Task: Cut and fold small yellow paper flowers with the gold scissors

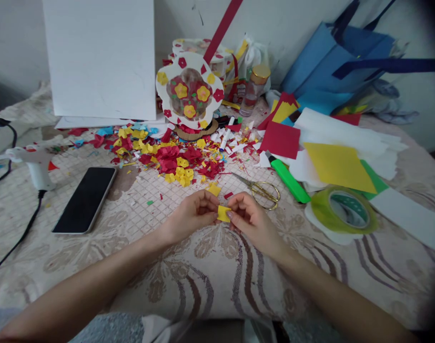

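Between my two hands is a small square of yellow paper (223, 214), held a little above the patterned tablecloth. My left hand (197, 209) pinches its left edge, and my right hand (247, 215) pinches the right edge with thumb and fingers. Just beyond my fingertips lies another yellow paper piece (214, 189). Gold-handled scissors (265, 193) rest behind my right hand, blades toward the left. Farther back, red and yellow paper flowers (177, 164) lie in a loose heap with small scraps.
A phone (85, 200) and a white glue gun (38, 166) with a black cord lie left. On the right are a green box cutter (288, 178), a tape roll (342, 209) and coloured paper sheets (338, 164). Behind stand a flower-decorated white piece (190, 90) and a blue bag (331, 57).
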`<act>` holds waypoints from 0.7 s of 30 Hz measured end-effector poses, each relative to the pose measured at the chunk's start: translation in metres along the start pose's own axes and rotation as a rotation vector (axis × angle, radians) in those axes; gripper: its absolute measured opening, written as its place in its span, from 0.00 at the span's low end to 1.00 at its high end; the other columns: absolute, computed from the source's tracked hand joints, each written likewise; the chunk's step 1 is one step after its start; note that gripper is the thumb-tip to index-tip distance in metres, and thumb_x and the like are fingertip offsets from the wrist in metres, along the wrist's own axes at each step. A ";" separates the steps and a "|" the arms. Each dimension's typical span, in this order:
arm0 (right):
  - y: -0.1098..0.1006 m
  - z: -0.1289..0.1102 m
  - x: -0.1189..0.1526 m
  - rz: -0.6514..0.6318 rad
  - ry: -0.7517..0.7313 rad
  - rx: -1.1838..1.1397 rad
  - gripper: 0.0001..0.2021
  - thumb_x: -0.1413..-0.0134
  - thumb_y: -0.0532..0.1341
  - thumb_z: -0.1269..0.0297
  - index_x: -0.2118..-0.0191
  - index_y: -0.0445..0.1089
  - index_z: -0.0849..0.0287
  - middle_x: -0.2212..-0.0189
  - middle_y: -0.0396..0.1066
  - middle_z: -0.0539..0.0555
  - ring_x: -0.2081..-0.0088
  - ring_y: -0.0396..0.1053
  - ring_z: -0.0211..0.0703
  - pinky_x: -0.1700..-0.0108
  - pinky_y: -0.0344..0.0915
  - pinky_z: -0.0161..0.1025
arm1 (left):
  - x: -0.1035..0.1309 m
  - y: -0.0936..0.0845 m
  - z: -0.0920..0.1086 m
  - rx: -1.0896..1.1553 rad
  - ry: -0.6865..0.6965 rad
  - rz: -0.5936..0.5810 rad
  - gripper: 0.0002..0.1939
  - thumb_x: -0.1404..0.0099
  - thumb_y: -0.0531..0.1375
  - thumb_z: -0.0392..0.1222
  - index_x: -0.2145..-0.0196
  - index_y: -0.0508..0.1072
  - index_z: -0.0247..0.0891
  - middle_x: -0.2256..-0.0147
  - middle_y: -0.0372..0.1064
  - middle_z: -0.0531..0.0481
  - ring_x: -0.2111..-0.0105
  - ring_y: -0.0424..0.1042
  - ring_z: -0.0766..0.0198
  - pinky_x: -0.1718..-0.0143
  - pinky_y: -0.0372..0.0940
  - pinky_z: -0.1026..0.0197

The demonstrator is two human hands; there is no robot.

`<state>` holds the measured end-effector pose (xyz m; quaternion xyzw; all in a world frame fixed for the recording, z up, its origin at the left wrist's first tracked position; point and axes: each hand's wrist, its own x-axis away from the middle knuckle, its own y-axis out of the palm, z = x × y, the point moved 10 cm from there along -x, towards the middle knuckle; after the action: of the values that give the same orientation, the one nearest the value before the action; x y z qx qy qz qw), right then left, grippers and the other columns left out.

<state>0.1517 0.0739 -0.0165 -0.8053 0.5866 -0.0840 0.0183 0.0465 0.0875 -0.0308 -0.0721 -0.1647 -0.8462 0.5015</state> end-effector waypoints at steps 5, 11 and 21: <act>-0.002 -0.004 0.001 0.012 -0.078 0.163 0.06 0.46 0.54 0.74 0.63 0.63 0.57 0.70 0.66 0.49 0.70 0.66 0.36 0.69 0.63 0.33 | 0.003 -0.001 0.012 -0.189 0.125 0.023 0.05 0.45 0.59 0.30 0.68 0.68 0.34 0.71 0.68 0.52 0.70 0.69 0.69 0.67 0.63 0.65; -0.007 -0.021 0.005 0.062 -0.253 0.335 0.12 0.48 0.52 0.79 0.62 0.66 0.57 0.67 0.69 0.50 0.65 0.67 0.37 0.63 0.63 0.34 | 0.004 0.001 0.018 -0.317 0.209 0.017 0.11 0.46 0.55 0.26 0.65 0.69 0.33 0.68 0.71 0.49 0.66 0.71 0.66 0.63 0.66 0.62; -0.007 -0.034 0.009 0.091 -0.378 0.460 0.13 0.49 0.54 0.80 0.61 0.65 0.56 0.66 0.70 0.50 0.65 0.68 0.37 0.62 0.63 0.34 | 0.016 0.009 0.040 -0.630 0.458 0.081 0.09 0.42 0.57 0.28 0.63 0.70 0.36 0.64 0.69 0.49 0.64 0.69 0.67 0.60 0.64 0.64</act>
<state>0.1560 0.0702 0.0186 -0.7541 0.5740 -0.0622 0.3129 0.0445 0.0840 0.0131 -0.0385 0.2223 -0.8290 0.5117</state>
